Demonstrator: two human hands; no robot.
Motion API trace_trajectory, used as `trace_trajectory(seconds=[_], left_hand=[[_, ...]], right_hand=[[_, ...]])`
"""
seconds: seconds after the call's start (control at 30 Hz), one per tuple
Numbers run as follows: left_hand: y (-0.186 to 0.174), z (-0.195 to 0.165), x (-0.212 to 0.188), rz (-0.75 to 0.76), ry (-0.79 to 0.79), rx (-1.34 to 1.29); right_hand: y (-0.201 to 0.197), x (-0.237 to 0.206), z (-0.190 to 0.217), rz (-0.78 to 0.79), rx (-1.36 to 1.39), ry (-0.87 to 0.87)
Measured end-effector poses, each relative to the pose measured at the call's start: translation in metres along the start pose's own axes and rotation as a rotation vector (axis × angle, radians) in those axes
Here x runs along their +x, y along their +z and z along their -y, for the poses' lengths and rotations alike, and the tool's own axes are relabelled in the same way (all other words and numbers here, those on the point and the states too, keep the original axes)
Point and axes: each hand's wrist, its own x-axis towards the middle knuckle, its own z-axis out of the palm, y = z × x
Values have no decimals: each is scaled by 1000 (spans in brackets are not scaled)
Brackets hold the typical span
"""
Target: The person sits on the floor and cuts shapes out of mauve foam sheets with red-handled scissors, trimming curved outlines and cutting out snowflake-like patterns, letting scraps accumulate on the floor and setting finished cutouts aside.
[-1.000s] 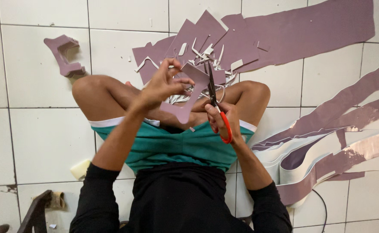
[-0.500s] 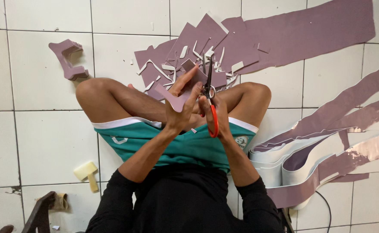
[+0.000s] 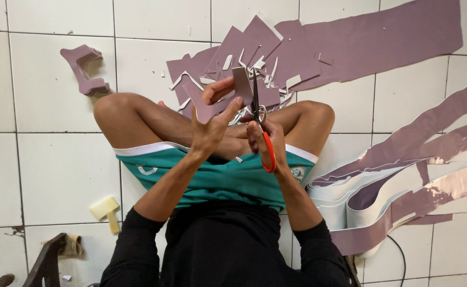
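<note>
1. Since half a second ago, our left hand [image 3: 210, 125] has shifted the mauve foam piece [image 3: 228, 95] so that its upper flap now stands just left of the blades; the scissors [image 3: 260, 125] have stayed nearly upright.
2. Far left on the white tiled floor [image 3: 47, 165] we see a stack of C-shaped mauve cutouts [image 3: 87, 69], well apart from us.
3. Lower left, a small cream foam offcut [image 3: 106, 210] lies on the tiles near our left sleeve.
4. Our left hand is closed on the mauve foam piece, thumb on the near face and fingers behind, holding it up above our crossed legs.
5. Between our knees, a heap of mauve sheets and thin white trimmings [image 3: 244, 64] lies on the floor behind the held piece.
6. Our right hand [image 3: 265, 141] is closed through the orange handles of the scissors; the blades point away from us, their edge touching the right side of the foam piece. We cannot tell how far apart the blades stand.
7. Right of our legs, long mauve strips [image 3: 419, 133] run across the tiles toward the upper right.
8. Lower right, looped white-backed bands [image 3: 361, 199] lie curled beside our right hip, with a thin dark cable [image 3: 401, 255] just below them.
</note>
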Motion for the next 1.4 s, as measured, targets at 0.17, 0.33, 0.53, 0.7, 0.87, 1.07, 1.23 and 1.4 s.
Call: trace_trajectory(seconds=[0.17,0.33,0.53,0.7,0.87,1.07,1.23,1.4], left_hand=[[-17,-25,14,61,-133,-19],[-38,-46,25,125,-229,5],[-58,-59,37,129,-269,38],[-62,-72,39,164,-216,116],[-64,-82,44,180,-198,115],[-63,-74,44,125,-220,-1],[-45,-72,50,1,-295,-248],[-26,-91,62,-62,-313,-278]], right_hand=[[7,1,12,9,-70,40],[16,2,20,0,-153,84],[28,6,28,-13,-292,147],[43,15,36,105,-248,-8],[49,21,52,184,-173,-43],[55,23,72,173,-38,23],[67,34,94,112,27,13],[74,40,113,59,94,-51]])
